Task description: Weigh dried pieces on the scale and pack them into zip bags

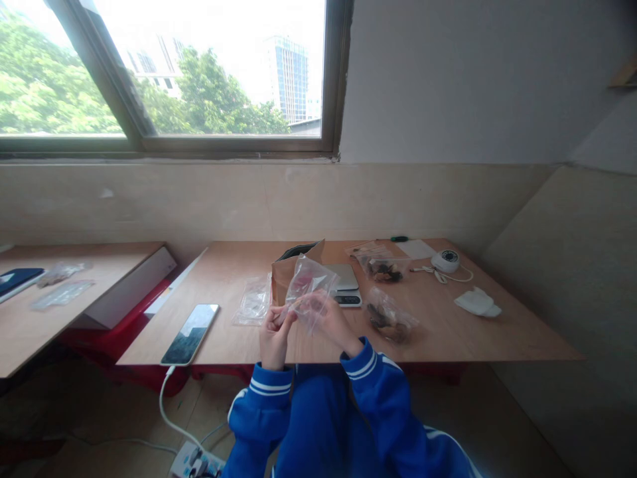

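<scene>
Over the table's front part, a clear plastic bag (309, 273) is held between my two hands. My left hand (277, 332) is closed in a pinch on the bag's lower left edge. Fingers of my right hand (334, 320) are bent at the bag's lower right and show through the film; whether they are inside or behind it I cannot tell. Just behind stands an open brown paper pouch (281, 282). A small digital scale (349, 300) is partly hidden behind the bag and my right hand. Flat clear bags (253, 304) lie left of the pouch.
Clear bags of dark brown dried pieces (385, 271) lie right of the scale, one bag (389, 322) nearer me. Farther right are a white round device (445, 260) with a cord and a crumpled white cloth (478, 303). A phone (190, 334) charges at the front left edge.
</scene>
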Action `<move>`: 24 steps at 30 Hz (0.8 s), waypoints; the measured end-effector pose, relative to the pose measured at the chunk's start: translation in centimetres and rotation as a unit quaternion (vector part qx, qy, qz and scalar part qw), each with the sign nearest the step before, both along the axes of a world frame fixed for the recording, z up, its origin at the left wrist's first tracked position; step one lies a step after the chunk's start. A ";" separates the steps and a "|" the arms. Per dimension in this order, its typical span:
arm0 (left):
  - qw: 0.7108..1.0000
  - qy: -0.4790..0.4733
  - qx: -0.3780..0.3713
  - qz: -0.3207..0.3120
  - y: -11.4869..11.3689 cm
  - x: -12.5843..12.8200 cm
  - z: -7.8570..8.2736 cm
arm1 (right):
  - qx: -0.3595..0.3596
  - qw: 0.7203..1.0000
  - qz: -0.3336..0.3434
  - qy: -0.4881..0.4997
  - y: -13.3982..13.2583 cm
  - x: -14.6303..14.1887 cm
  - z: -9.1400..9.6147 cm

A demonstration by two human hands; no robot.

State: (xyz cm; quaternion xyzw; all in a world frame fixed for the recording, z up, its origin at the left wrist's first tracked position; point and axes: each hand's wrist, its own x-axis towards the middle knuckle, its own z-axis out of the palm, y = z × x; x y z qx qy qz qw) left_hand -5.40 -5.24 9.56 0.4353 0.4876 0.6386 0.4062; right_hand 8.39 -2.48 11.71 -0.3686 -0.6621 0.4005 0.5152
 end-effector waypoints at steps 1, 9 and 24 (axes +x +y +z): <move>1.000 0.007 0.002 -0.005 0.0 0.0 0.0 | 0.003 1.000 -0.006 0.000 0.0 -0.1 -0.1; 0.985 0.007 0.024 0.171 0.2 -4.5 -0.8 | -0.029 0.999 -0.017 0.028 1.4 2.3 2.7; 0.890 0.270 -0.153 0.335 6.0 -13.2 -6.7 | 0.233 0.904 -0.228 -0.276 9.0 1.5 5.1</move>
